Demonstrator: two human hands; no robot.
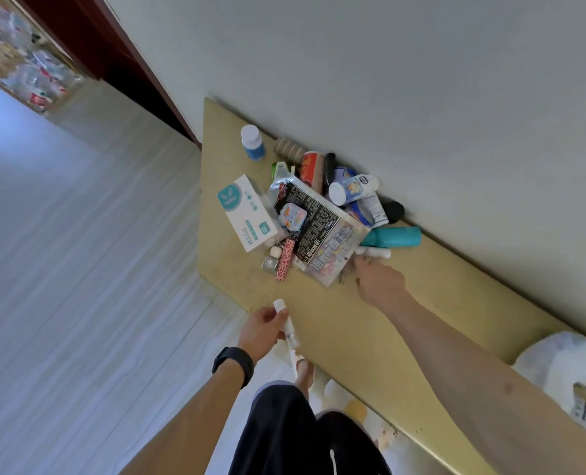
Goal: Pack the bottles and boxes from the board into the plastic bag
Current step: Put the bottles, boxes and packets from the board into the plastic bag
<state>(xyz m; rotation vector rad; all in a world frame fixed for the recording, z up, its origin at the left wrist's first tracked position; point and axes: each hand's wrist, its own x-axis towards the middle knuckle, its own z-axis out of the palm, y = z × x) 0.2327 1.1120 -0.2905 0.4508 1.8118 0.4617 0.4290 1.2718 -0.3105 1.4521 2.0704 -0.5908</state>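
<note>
A heap of bottles and boxes lies on the yellow board (370, 320) against the wall: a white and teal box (245, 217), a blue bottle with a white cap (253, 142), a teal bottle (392, 237), a printed foil packet (322, 231) and a small white tube (374, 252). My left hand (264, 332) holds a slim white bottle (286, 323) near the board's front edge. My right hand (379, 279) reaches over the board, its fingers at the foil packet's corner, just below the white tube. A white plastic bag (566, 371) sits at the right.
The wall runs right behind the heap. A pink patterned tube (284, 260) and small round items lie by the white box. Pale floor lies to the left, with a dark door frame (140, 73) beyond. My legs and slippers are below the board's edge.
</note>
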